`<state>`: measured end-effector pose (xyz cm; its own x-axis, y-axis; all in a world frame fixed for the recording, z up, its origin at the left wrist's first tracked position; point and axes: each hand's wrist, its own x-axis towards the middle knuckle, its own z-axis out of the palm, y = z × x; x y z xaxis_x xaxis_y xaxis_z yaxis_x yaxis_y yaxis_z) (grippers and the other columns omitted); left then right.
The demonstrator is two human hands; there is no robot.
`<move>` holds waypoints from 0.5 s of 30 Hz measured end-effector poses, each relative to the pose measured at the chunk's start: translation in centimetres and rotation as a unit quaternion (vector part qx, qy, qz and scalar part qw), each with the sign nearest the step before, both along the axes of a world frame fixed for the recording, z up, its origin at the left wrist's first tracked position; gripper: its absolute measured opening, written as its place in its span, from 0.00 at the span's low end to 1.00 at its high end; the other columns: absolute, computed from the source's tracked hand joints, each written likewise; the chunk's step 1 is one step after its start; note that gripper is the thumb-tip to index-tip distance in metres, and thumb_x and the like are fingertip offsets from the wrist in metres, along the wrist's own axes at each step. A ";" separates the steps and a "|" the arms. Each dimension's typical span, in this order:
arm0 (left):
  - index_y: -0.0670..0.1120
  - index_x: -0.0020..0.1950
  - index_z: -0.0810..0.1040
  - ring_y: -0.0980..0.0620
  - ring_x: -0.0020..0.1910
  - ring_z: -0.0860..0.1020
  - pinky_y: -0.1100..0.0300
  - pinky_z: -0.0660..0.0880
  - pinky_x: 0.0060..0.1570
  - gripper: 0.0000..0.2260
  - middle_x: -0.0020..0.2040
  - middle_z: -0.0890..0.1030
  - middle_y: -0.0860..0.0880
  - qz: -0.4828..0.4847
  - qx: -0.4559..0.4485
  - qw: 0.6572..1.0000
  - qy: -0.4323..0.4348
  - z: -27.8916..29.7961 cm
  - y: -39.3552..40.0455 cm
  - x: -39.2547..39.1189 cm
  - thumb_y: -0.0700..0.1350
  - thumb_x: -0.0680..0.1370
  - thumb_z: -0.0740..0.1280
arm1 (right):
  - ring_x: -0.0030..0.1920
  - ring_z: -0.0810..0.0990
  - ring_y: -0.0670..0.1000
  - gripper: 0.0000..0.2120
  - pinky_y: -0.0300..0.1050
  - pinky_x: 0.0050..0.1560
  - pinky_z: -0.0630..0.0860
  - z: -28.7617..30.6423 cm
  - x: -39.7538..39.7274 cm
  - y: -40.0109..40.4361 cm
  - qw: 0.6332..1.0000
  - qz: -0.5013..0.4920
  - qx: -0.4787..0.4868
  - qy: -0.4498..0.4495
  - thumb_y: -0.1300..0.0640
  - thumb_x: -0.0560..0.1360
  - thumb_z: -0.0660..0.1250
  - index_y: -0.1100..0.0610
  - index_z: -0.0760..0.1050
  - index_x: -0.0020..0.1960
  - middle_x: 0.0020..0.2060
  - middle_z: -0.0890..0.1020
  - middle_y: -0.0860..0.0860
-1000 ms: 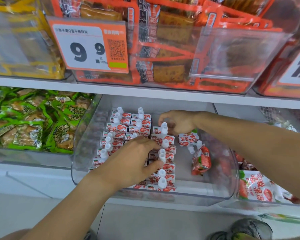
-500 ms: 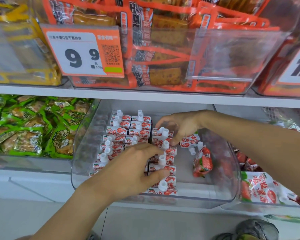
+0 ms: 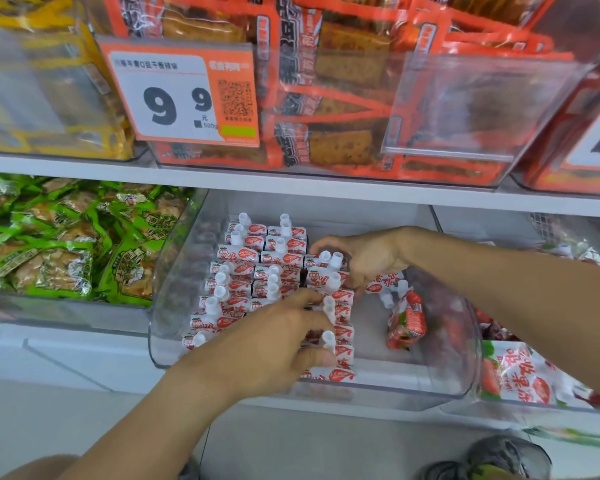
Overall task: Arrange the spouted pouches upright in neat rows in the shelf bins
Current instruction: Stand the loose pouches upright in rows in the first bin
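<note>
Spouted pouches [image 3: 278, 268] upright in 3 rows inside the clear bin [image 3: 174, 271], third row mid-straightening. Left hand [image 3: 274, 344] curled over the front caps, right hand [image 3: 368, 258] fingers pinching a rear pouch. Next, probably: standing up the loose pouch [image 3: 406, 318] lying toward the bin's right.

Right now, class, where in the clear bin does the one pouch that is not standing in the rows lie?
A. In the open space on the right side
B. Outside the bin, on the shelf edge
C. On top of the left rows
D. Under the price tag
A: the loose pouch lies tilted on the bare floor of the clear bin, right of the upright rows.
</note>
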<state>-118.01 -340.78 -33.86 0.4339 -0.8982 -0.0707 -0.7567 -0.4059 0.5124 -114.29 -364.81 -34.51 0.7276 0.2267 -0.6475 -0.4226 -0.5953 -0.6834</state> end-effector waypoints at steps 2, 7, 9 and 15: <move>0.52 0.54 0.78 0.55 0.60 0.74 0.57 0.72 0.57 0.11 0.66 0.67 0.59 0.001 -0.004 1.000 -0.006 -0.1 -0.1 -0.1 0.57 0.77 0.67 | 0.55 0.79 0.54 0.39 0.43 0.40 0.82 -0.2 0.2 0.0 1.000 0.015 -0.018 -0.001 0.79 0.72 0.62 0.42 0.62 0.70 0.63 0.71 0.53; 0.55 0.58 0.78 0.63 0.57 0.74 0.66 0.70 0.58 0.20 0.58 0.76 0.60 0.046 -0.075 0.996 0.008 0.5 0.3 0.6 0.64 0.71 0.70 | 0.62 0.76 0.51 0.40 0.52 0.57 0.80 2.2 0.1 -2.9 0.981 0.099 -0.149 -0.075 0.67 0.70 0.74 0.43 0.62 0.74 0.71 0.66 0.42; 0.54 0.62 0.76 0.62 0.57 0.74 0.65 0.71 0.57 0.21 0.58 0.77 0.58 0.084 -0.123 0.988 -0.030 0.9 -0.6 1.3 0.63 0.74 0.67 | 0.60 0.78 0.51 0.37 0.54 0.59 0.78 2.9 0.2 -3.9 0.958 0.106 -0.231 -0.136 0.63 0.67 0.78 0.45 0.69 0.70 0.66 0.74 0.44; 0.51 0.73 0.66 0.49 0.69 0.69 0.52 0.68 0.68 0.28 0.71 0.71 0.48 0.073 -0.049 0.995 -0.041 -0.3 -5.8 5.3 0.59 0.76 0.65 | 0.65 0.74 0.52 0.43 0.49 0.64 0.74 1.8 0.9 -3.9 0.872 0.218 -0.429 -0.092 0.58 0.61 0.82 0.48 0.68 0.73 0.69 0.73 0.48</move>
<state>-112.75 -346.61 -34.11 0.5612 -0.8259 0.0541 -0.7338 -0.4662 0.4942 -113.40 -368.68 -32.75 0.8029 -0.0027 -0.5960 0.0410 -0.9974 0.0597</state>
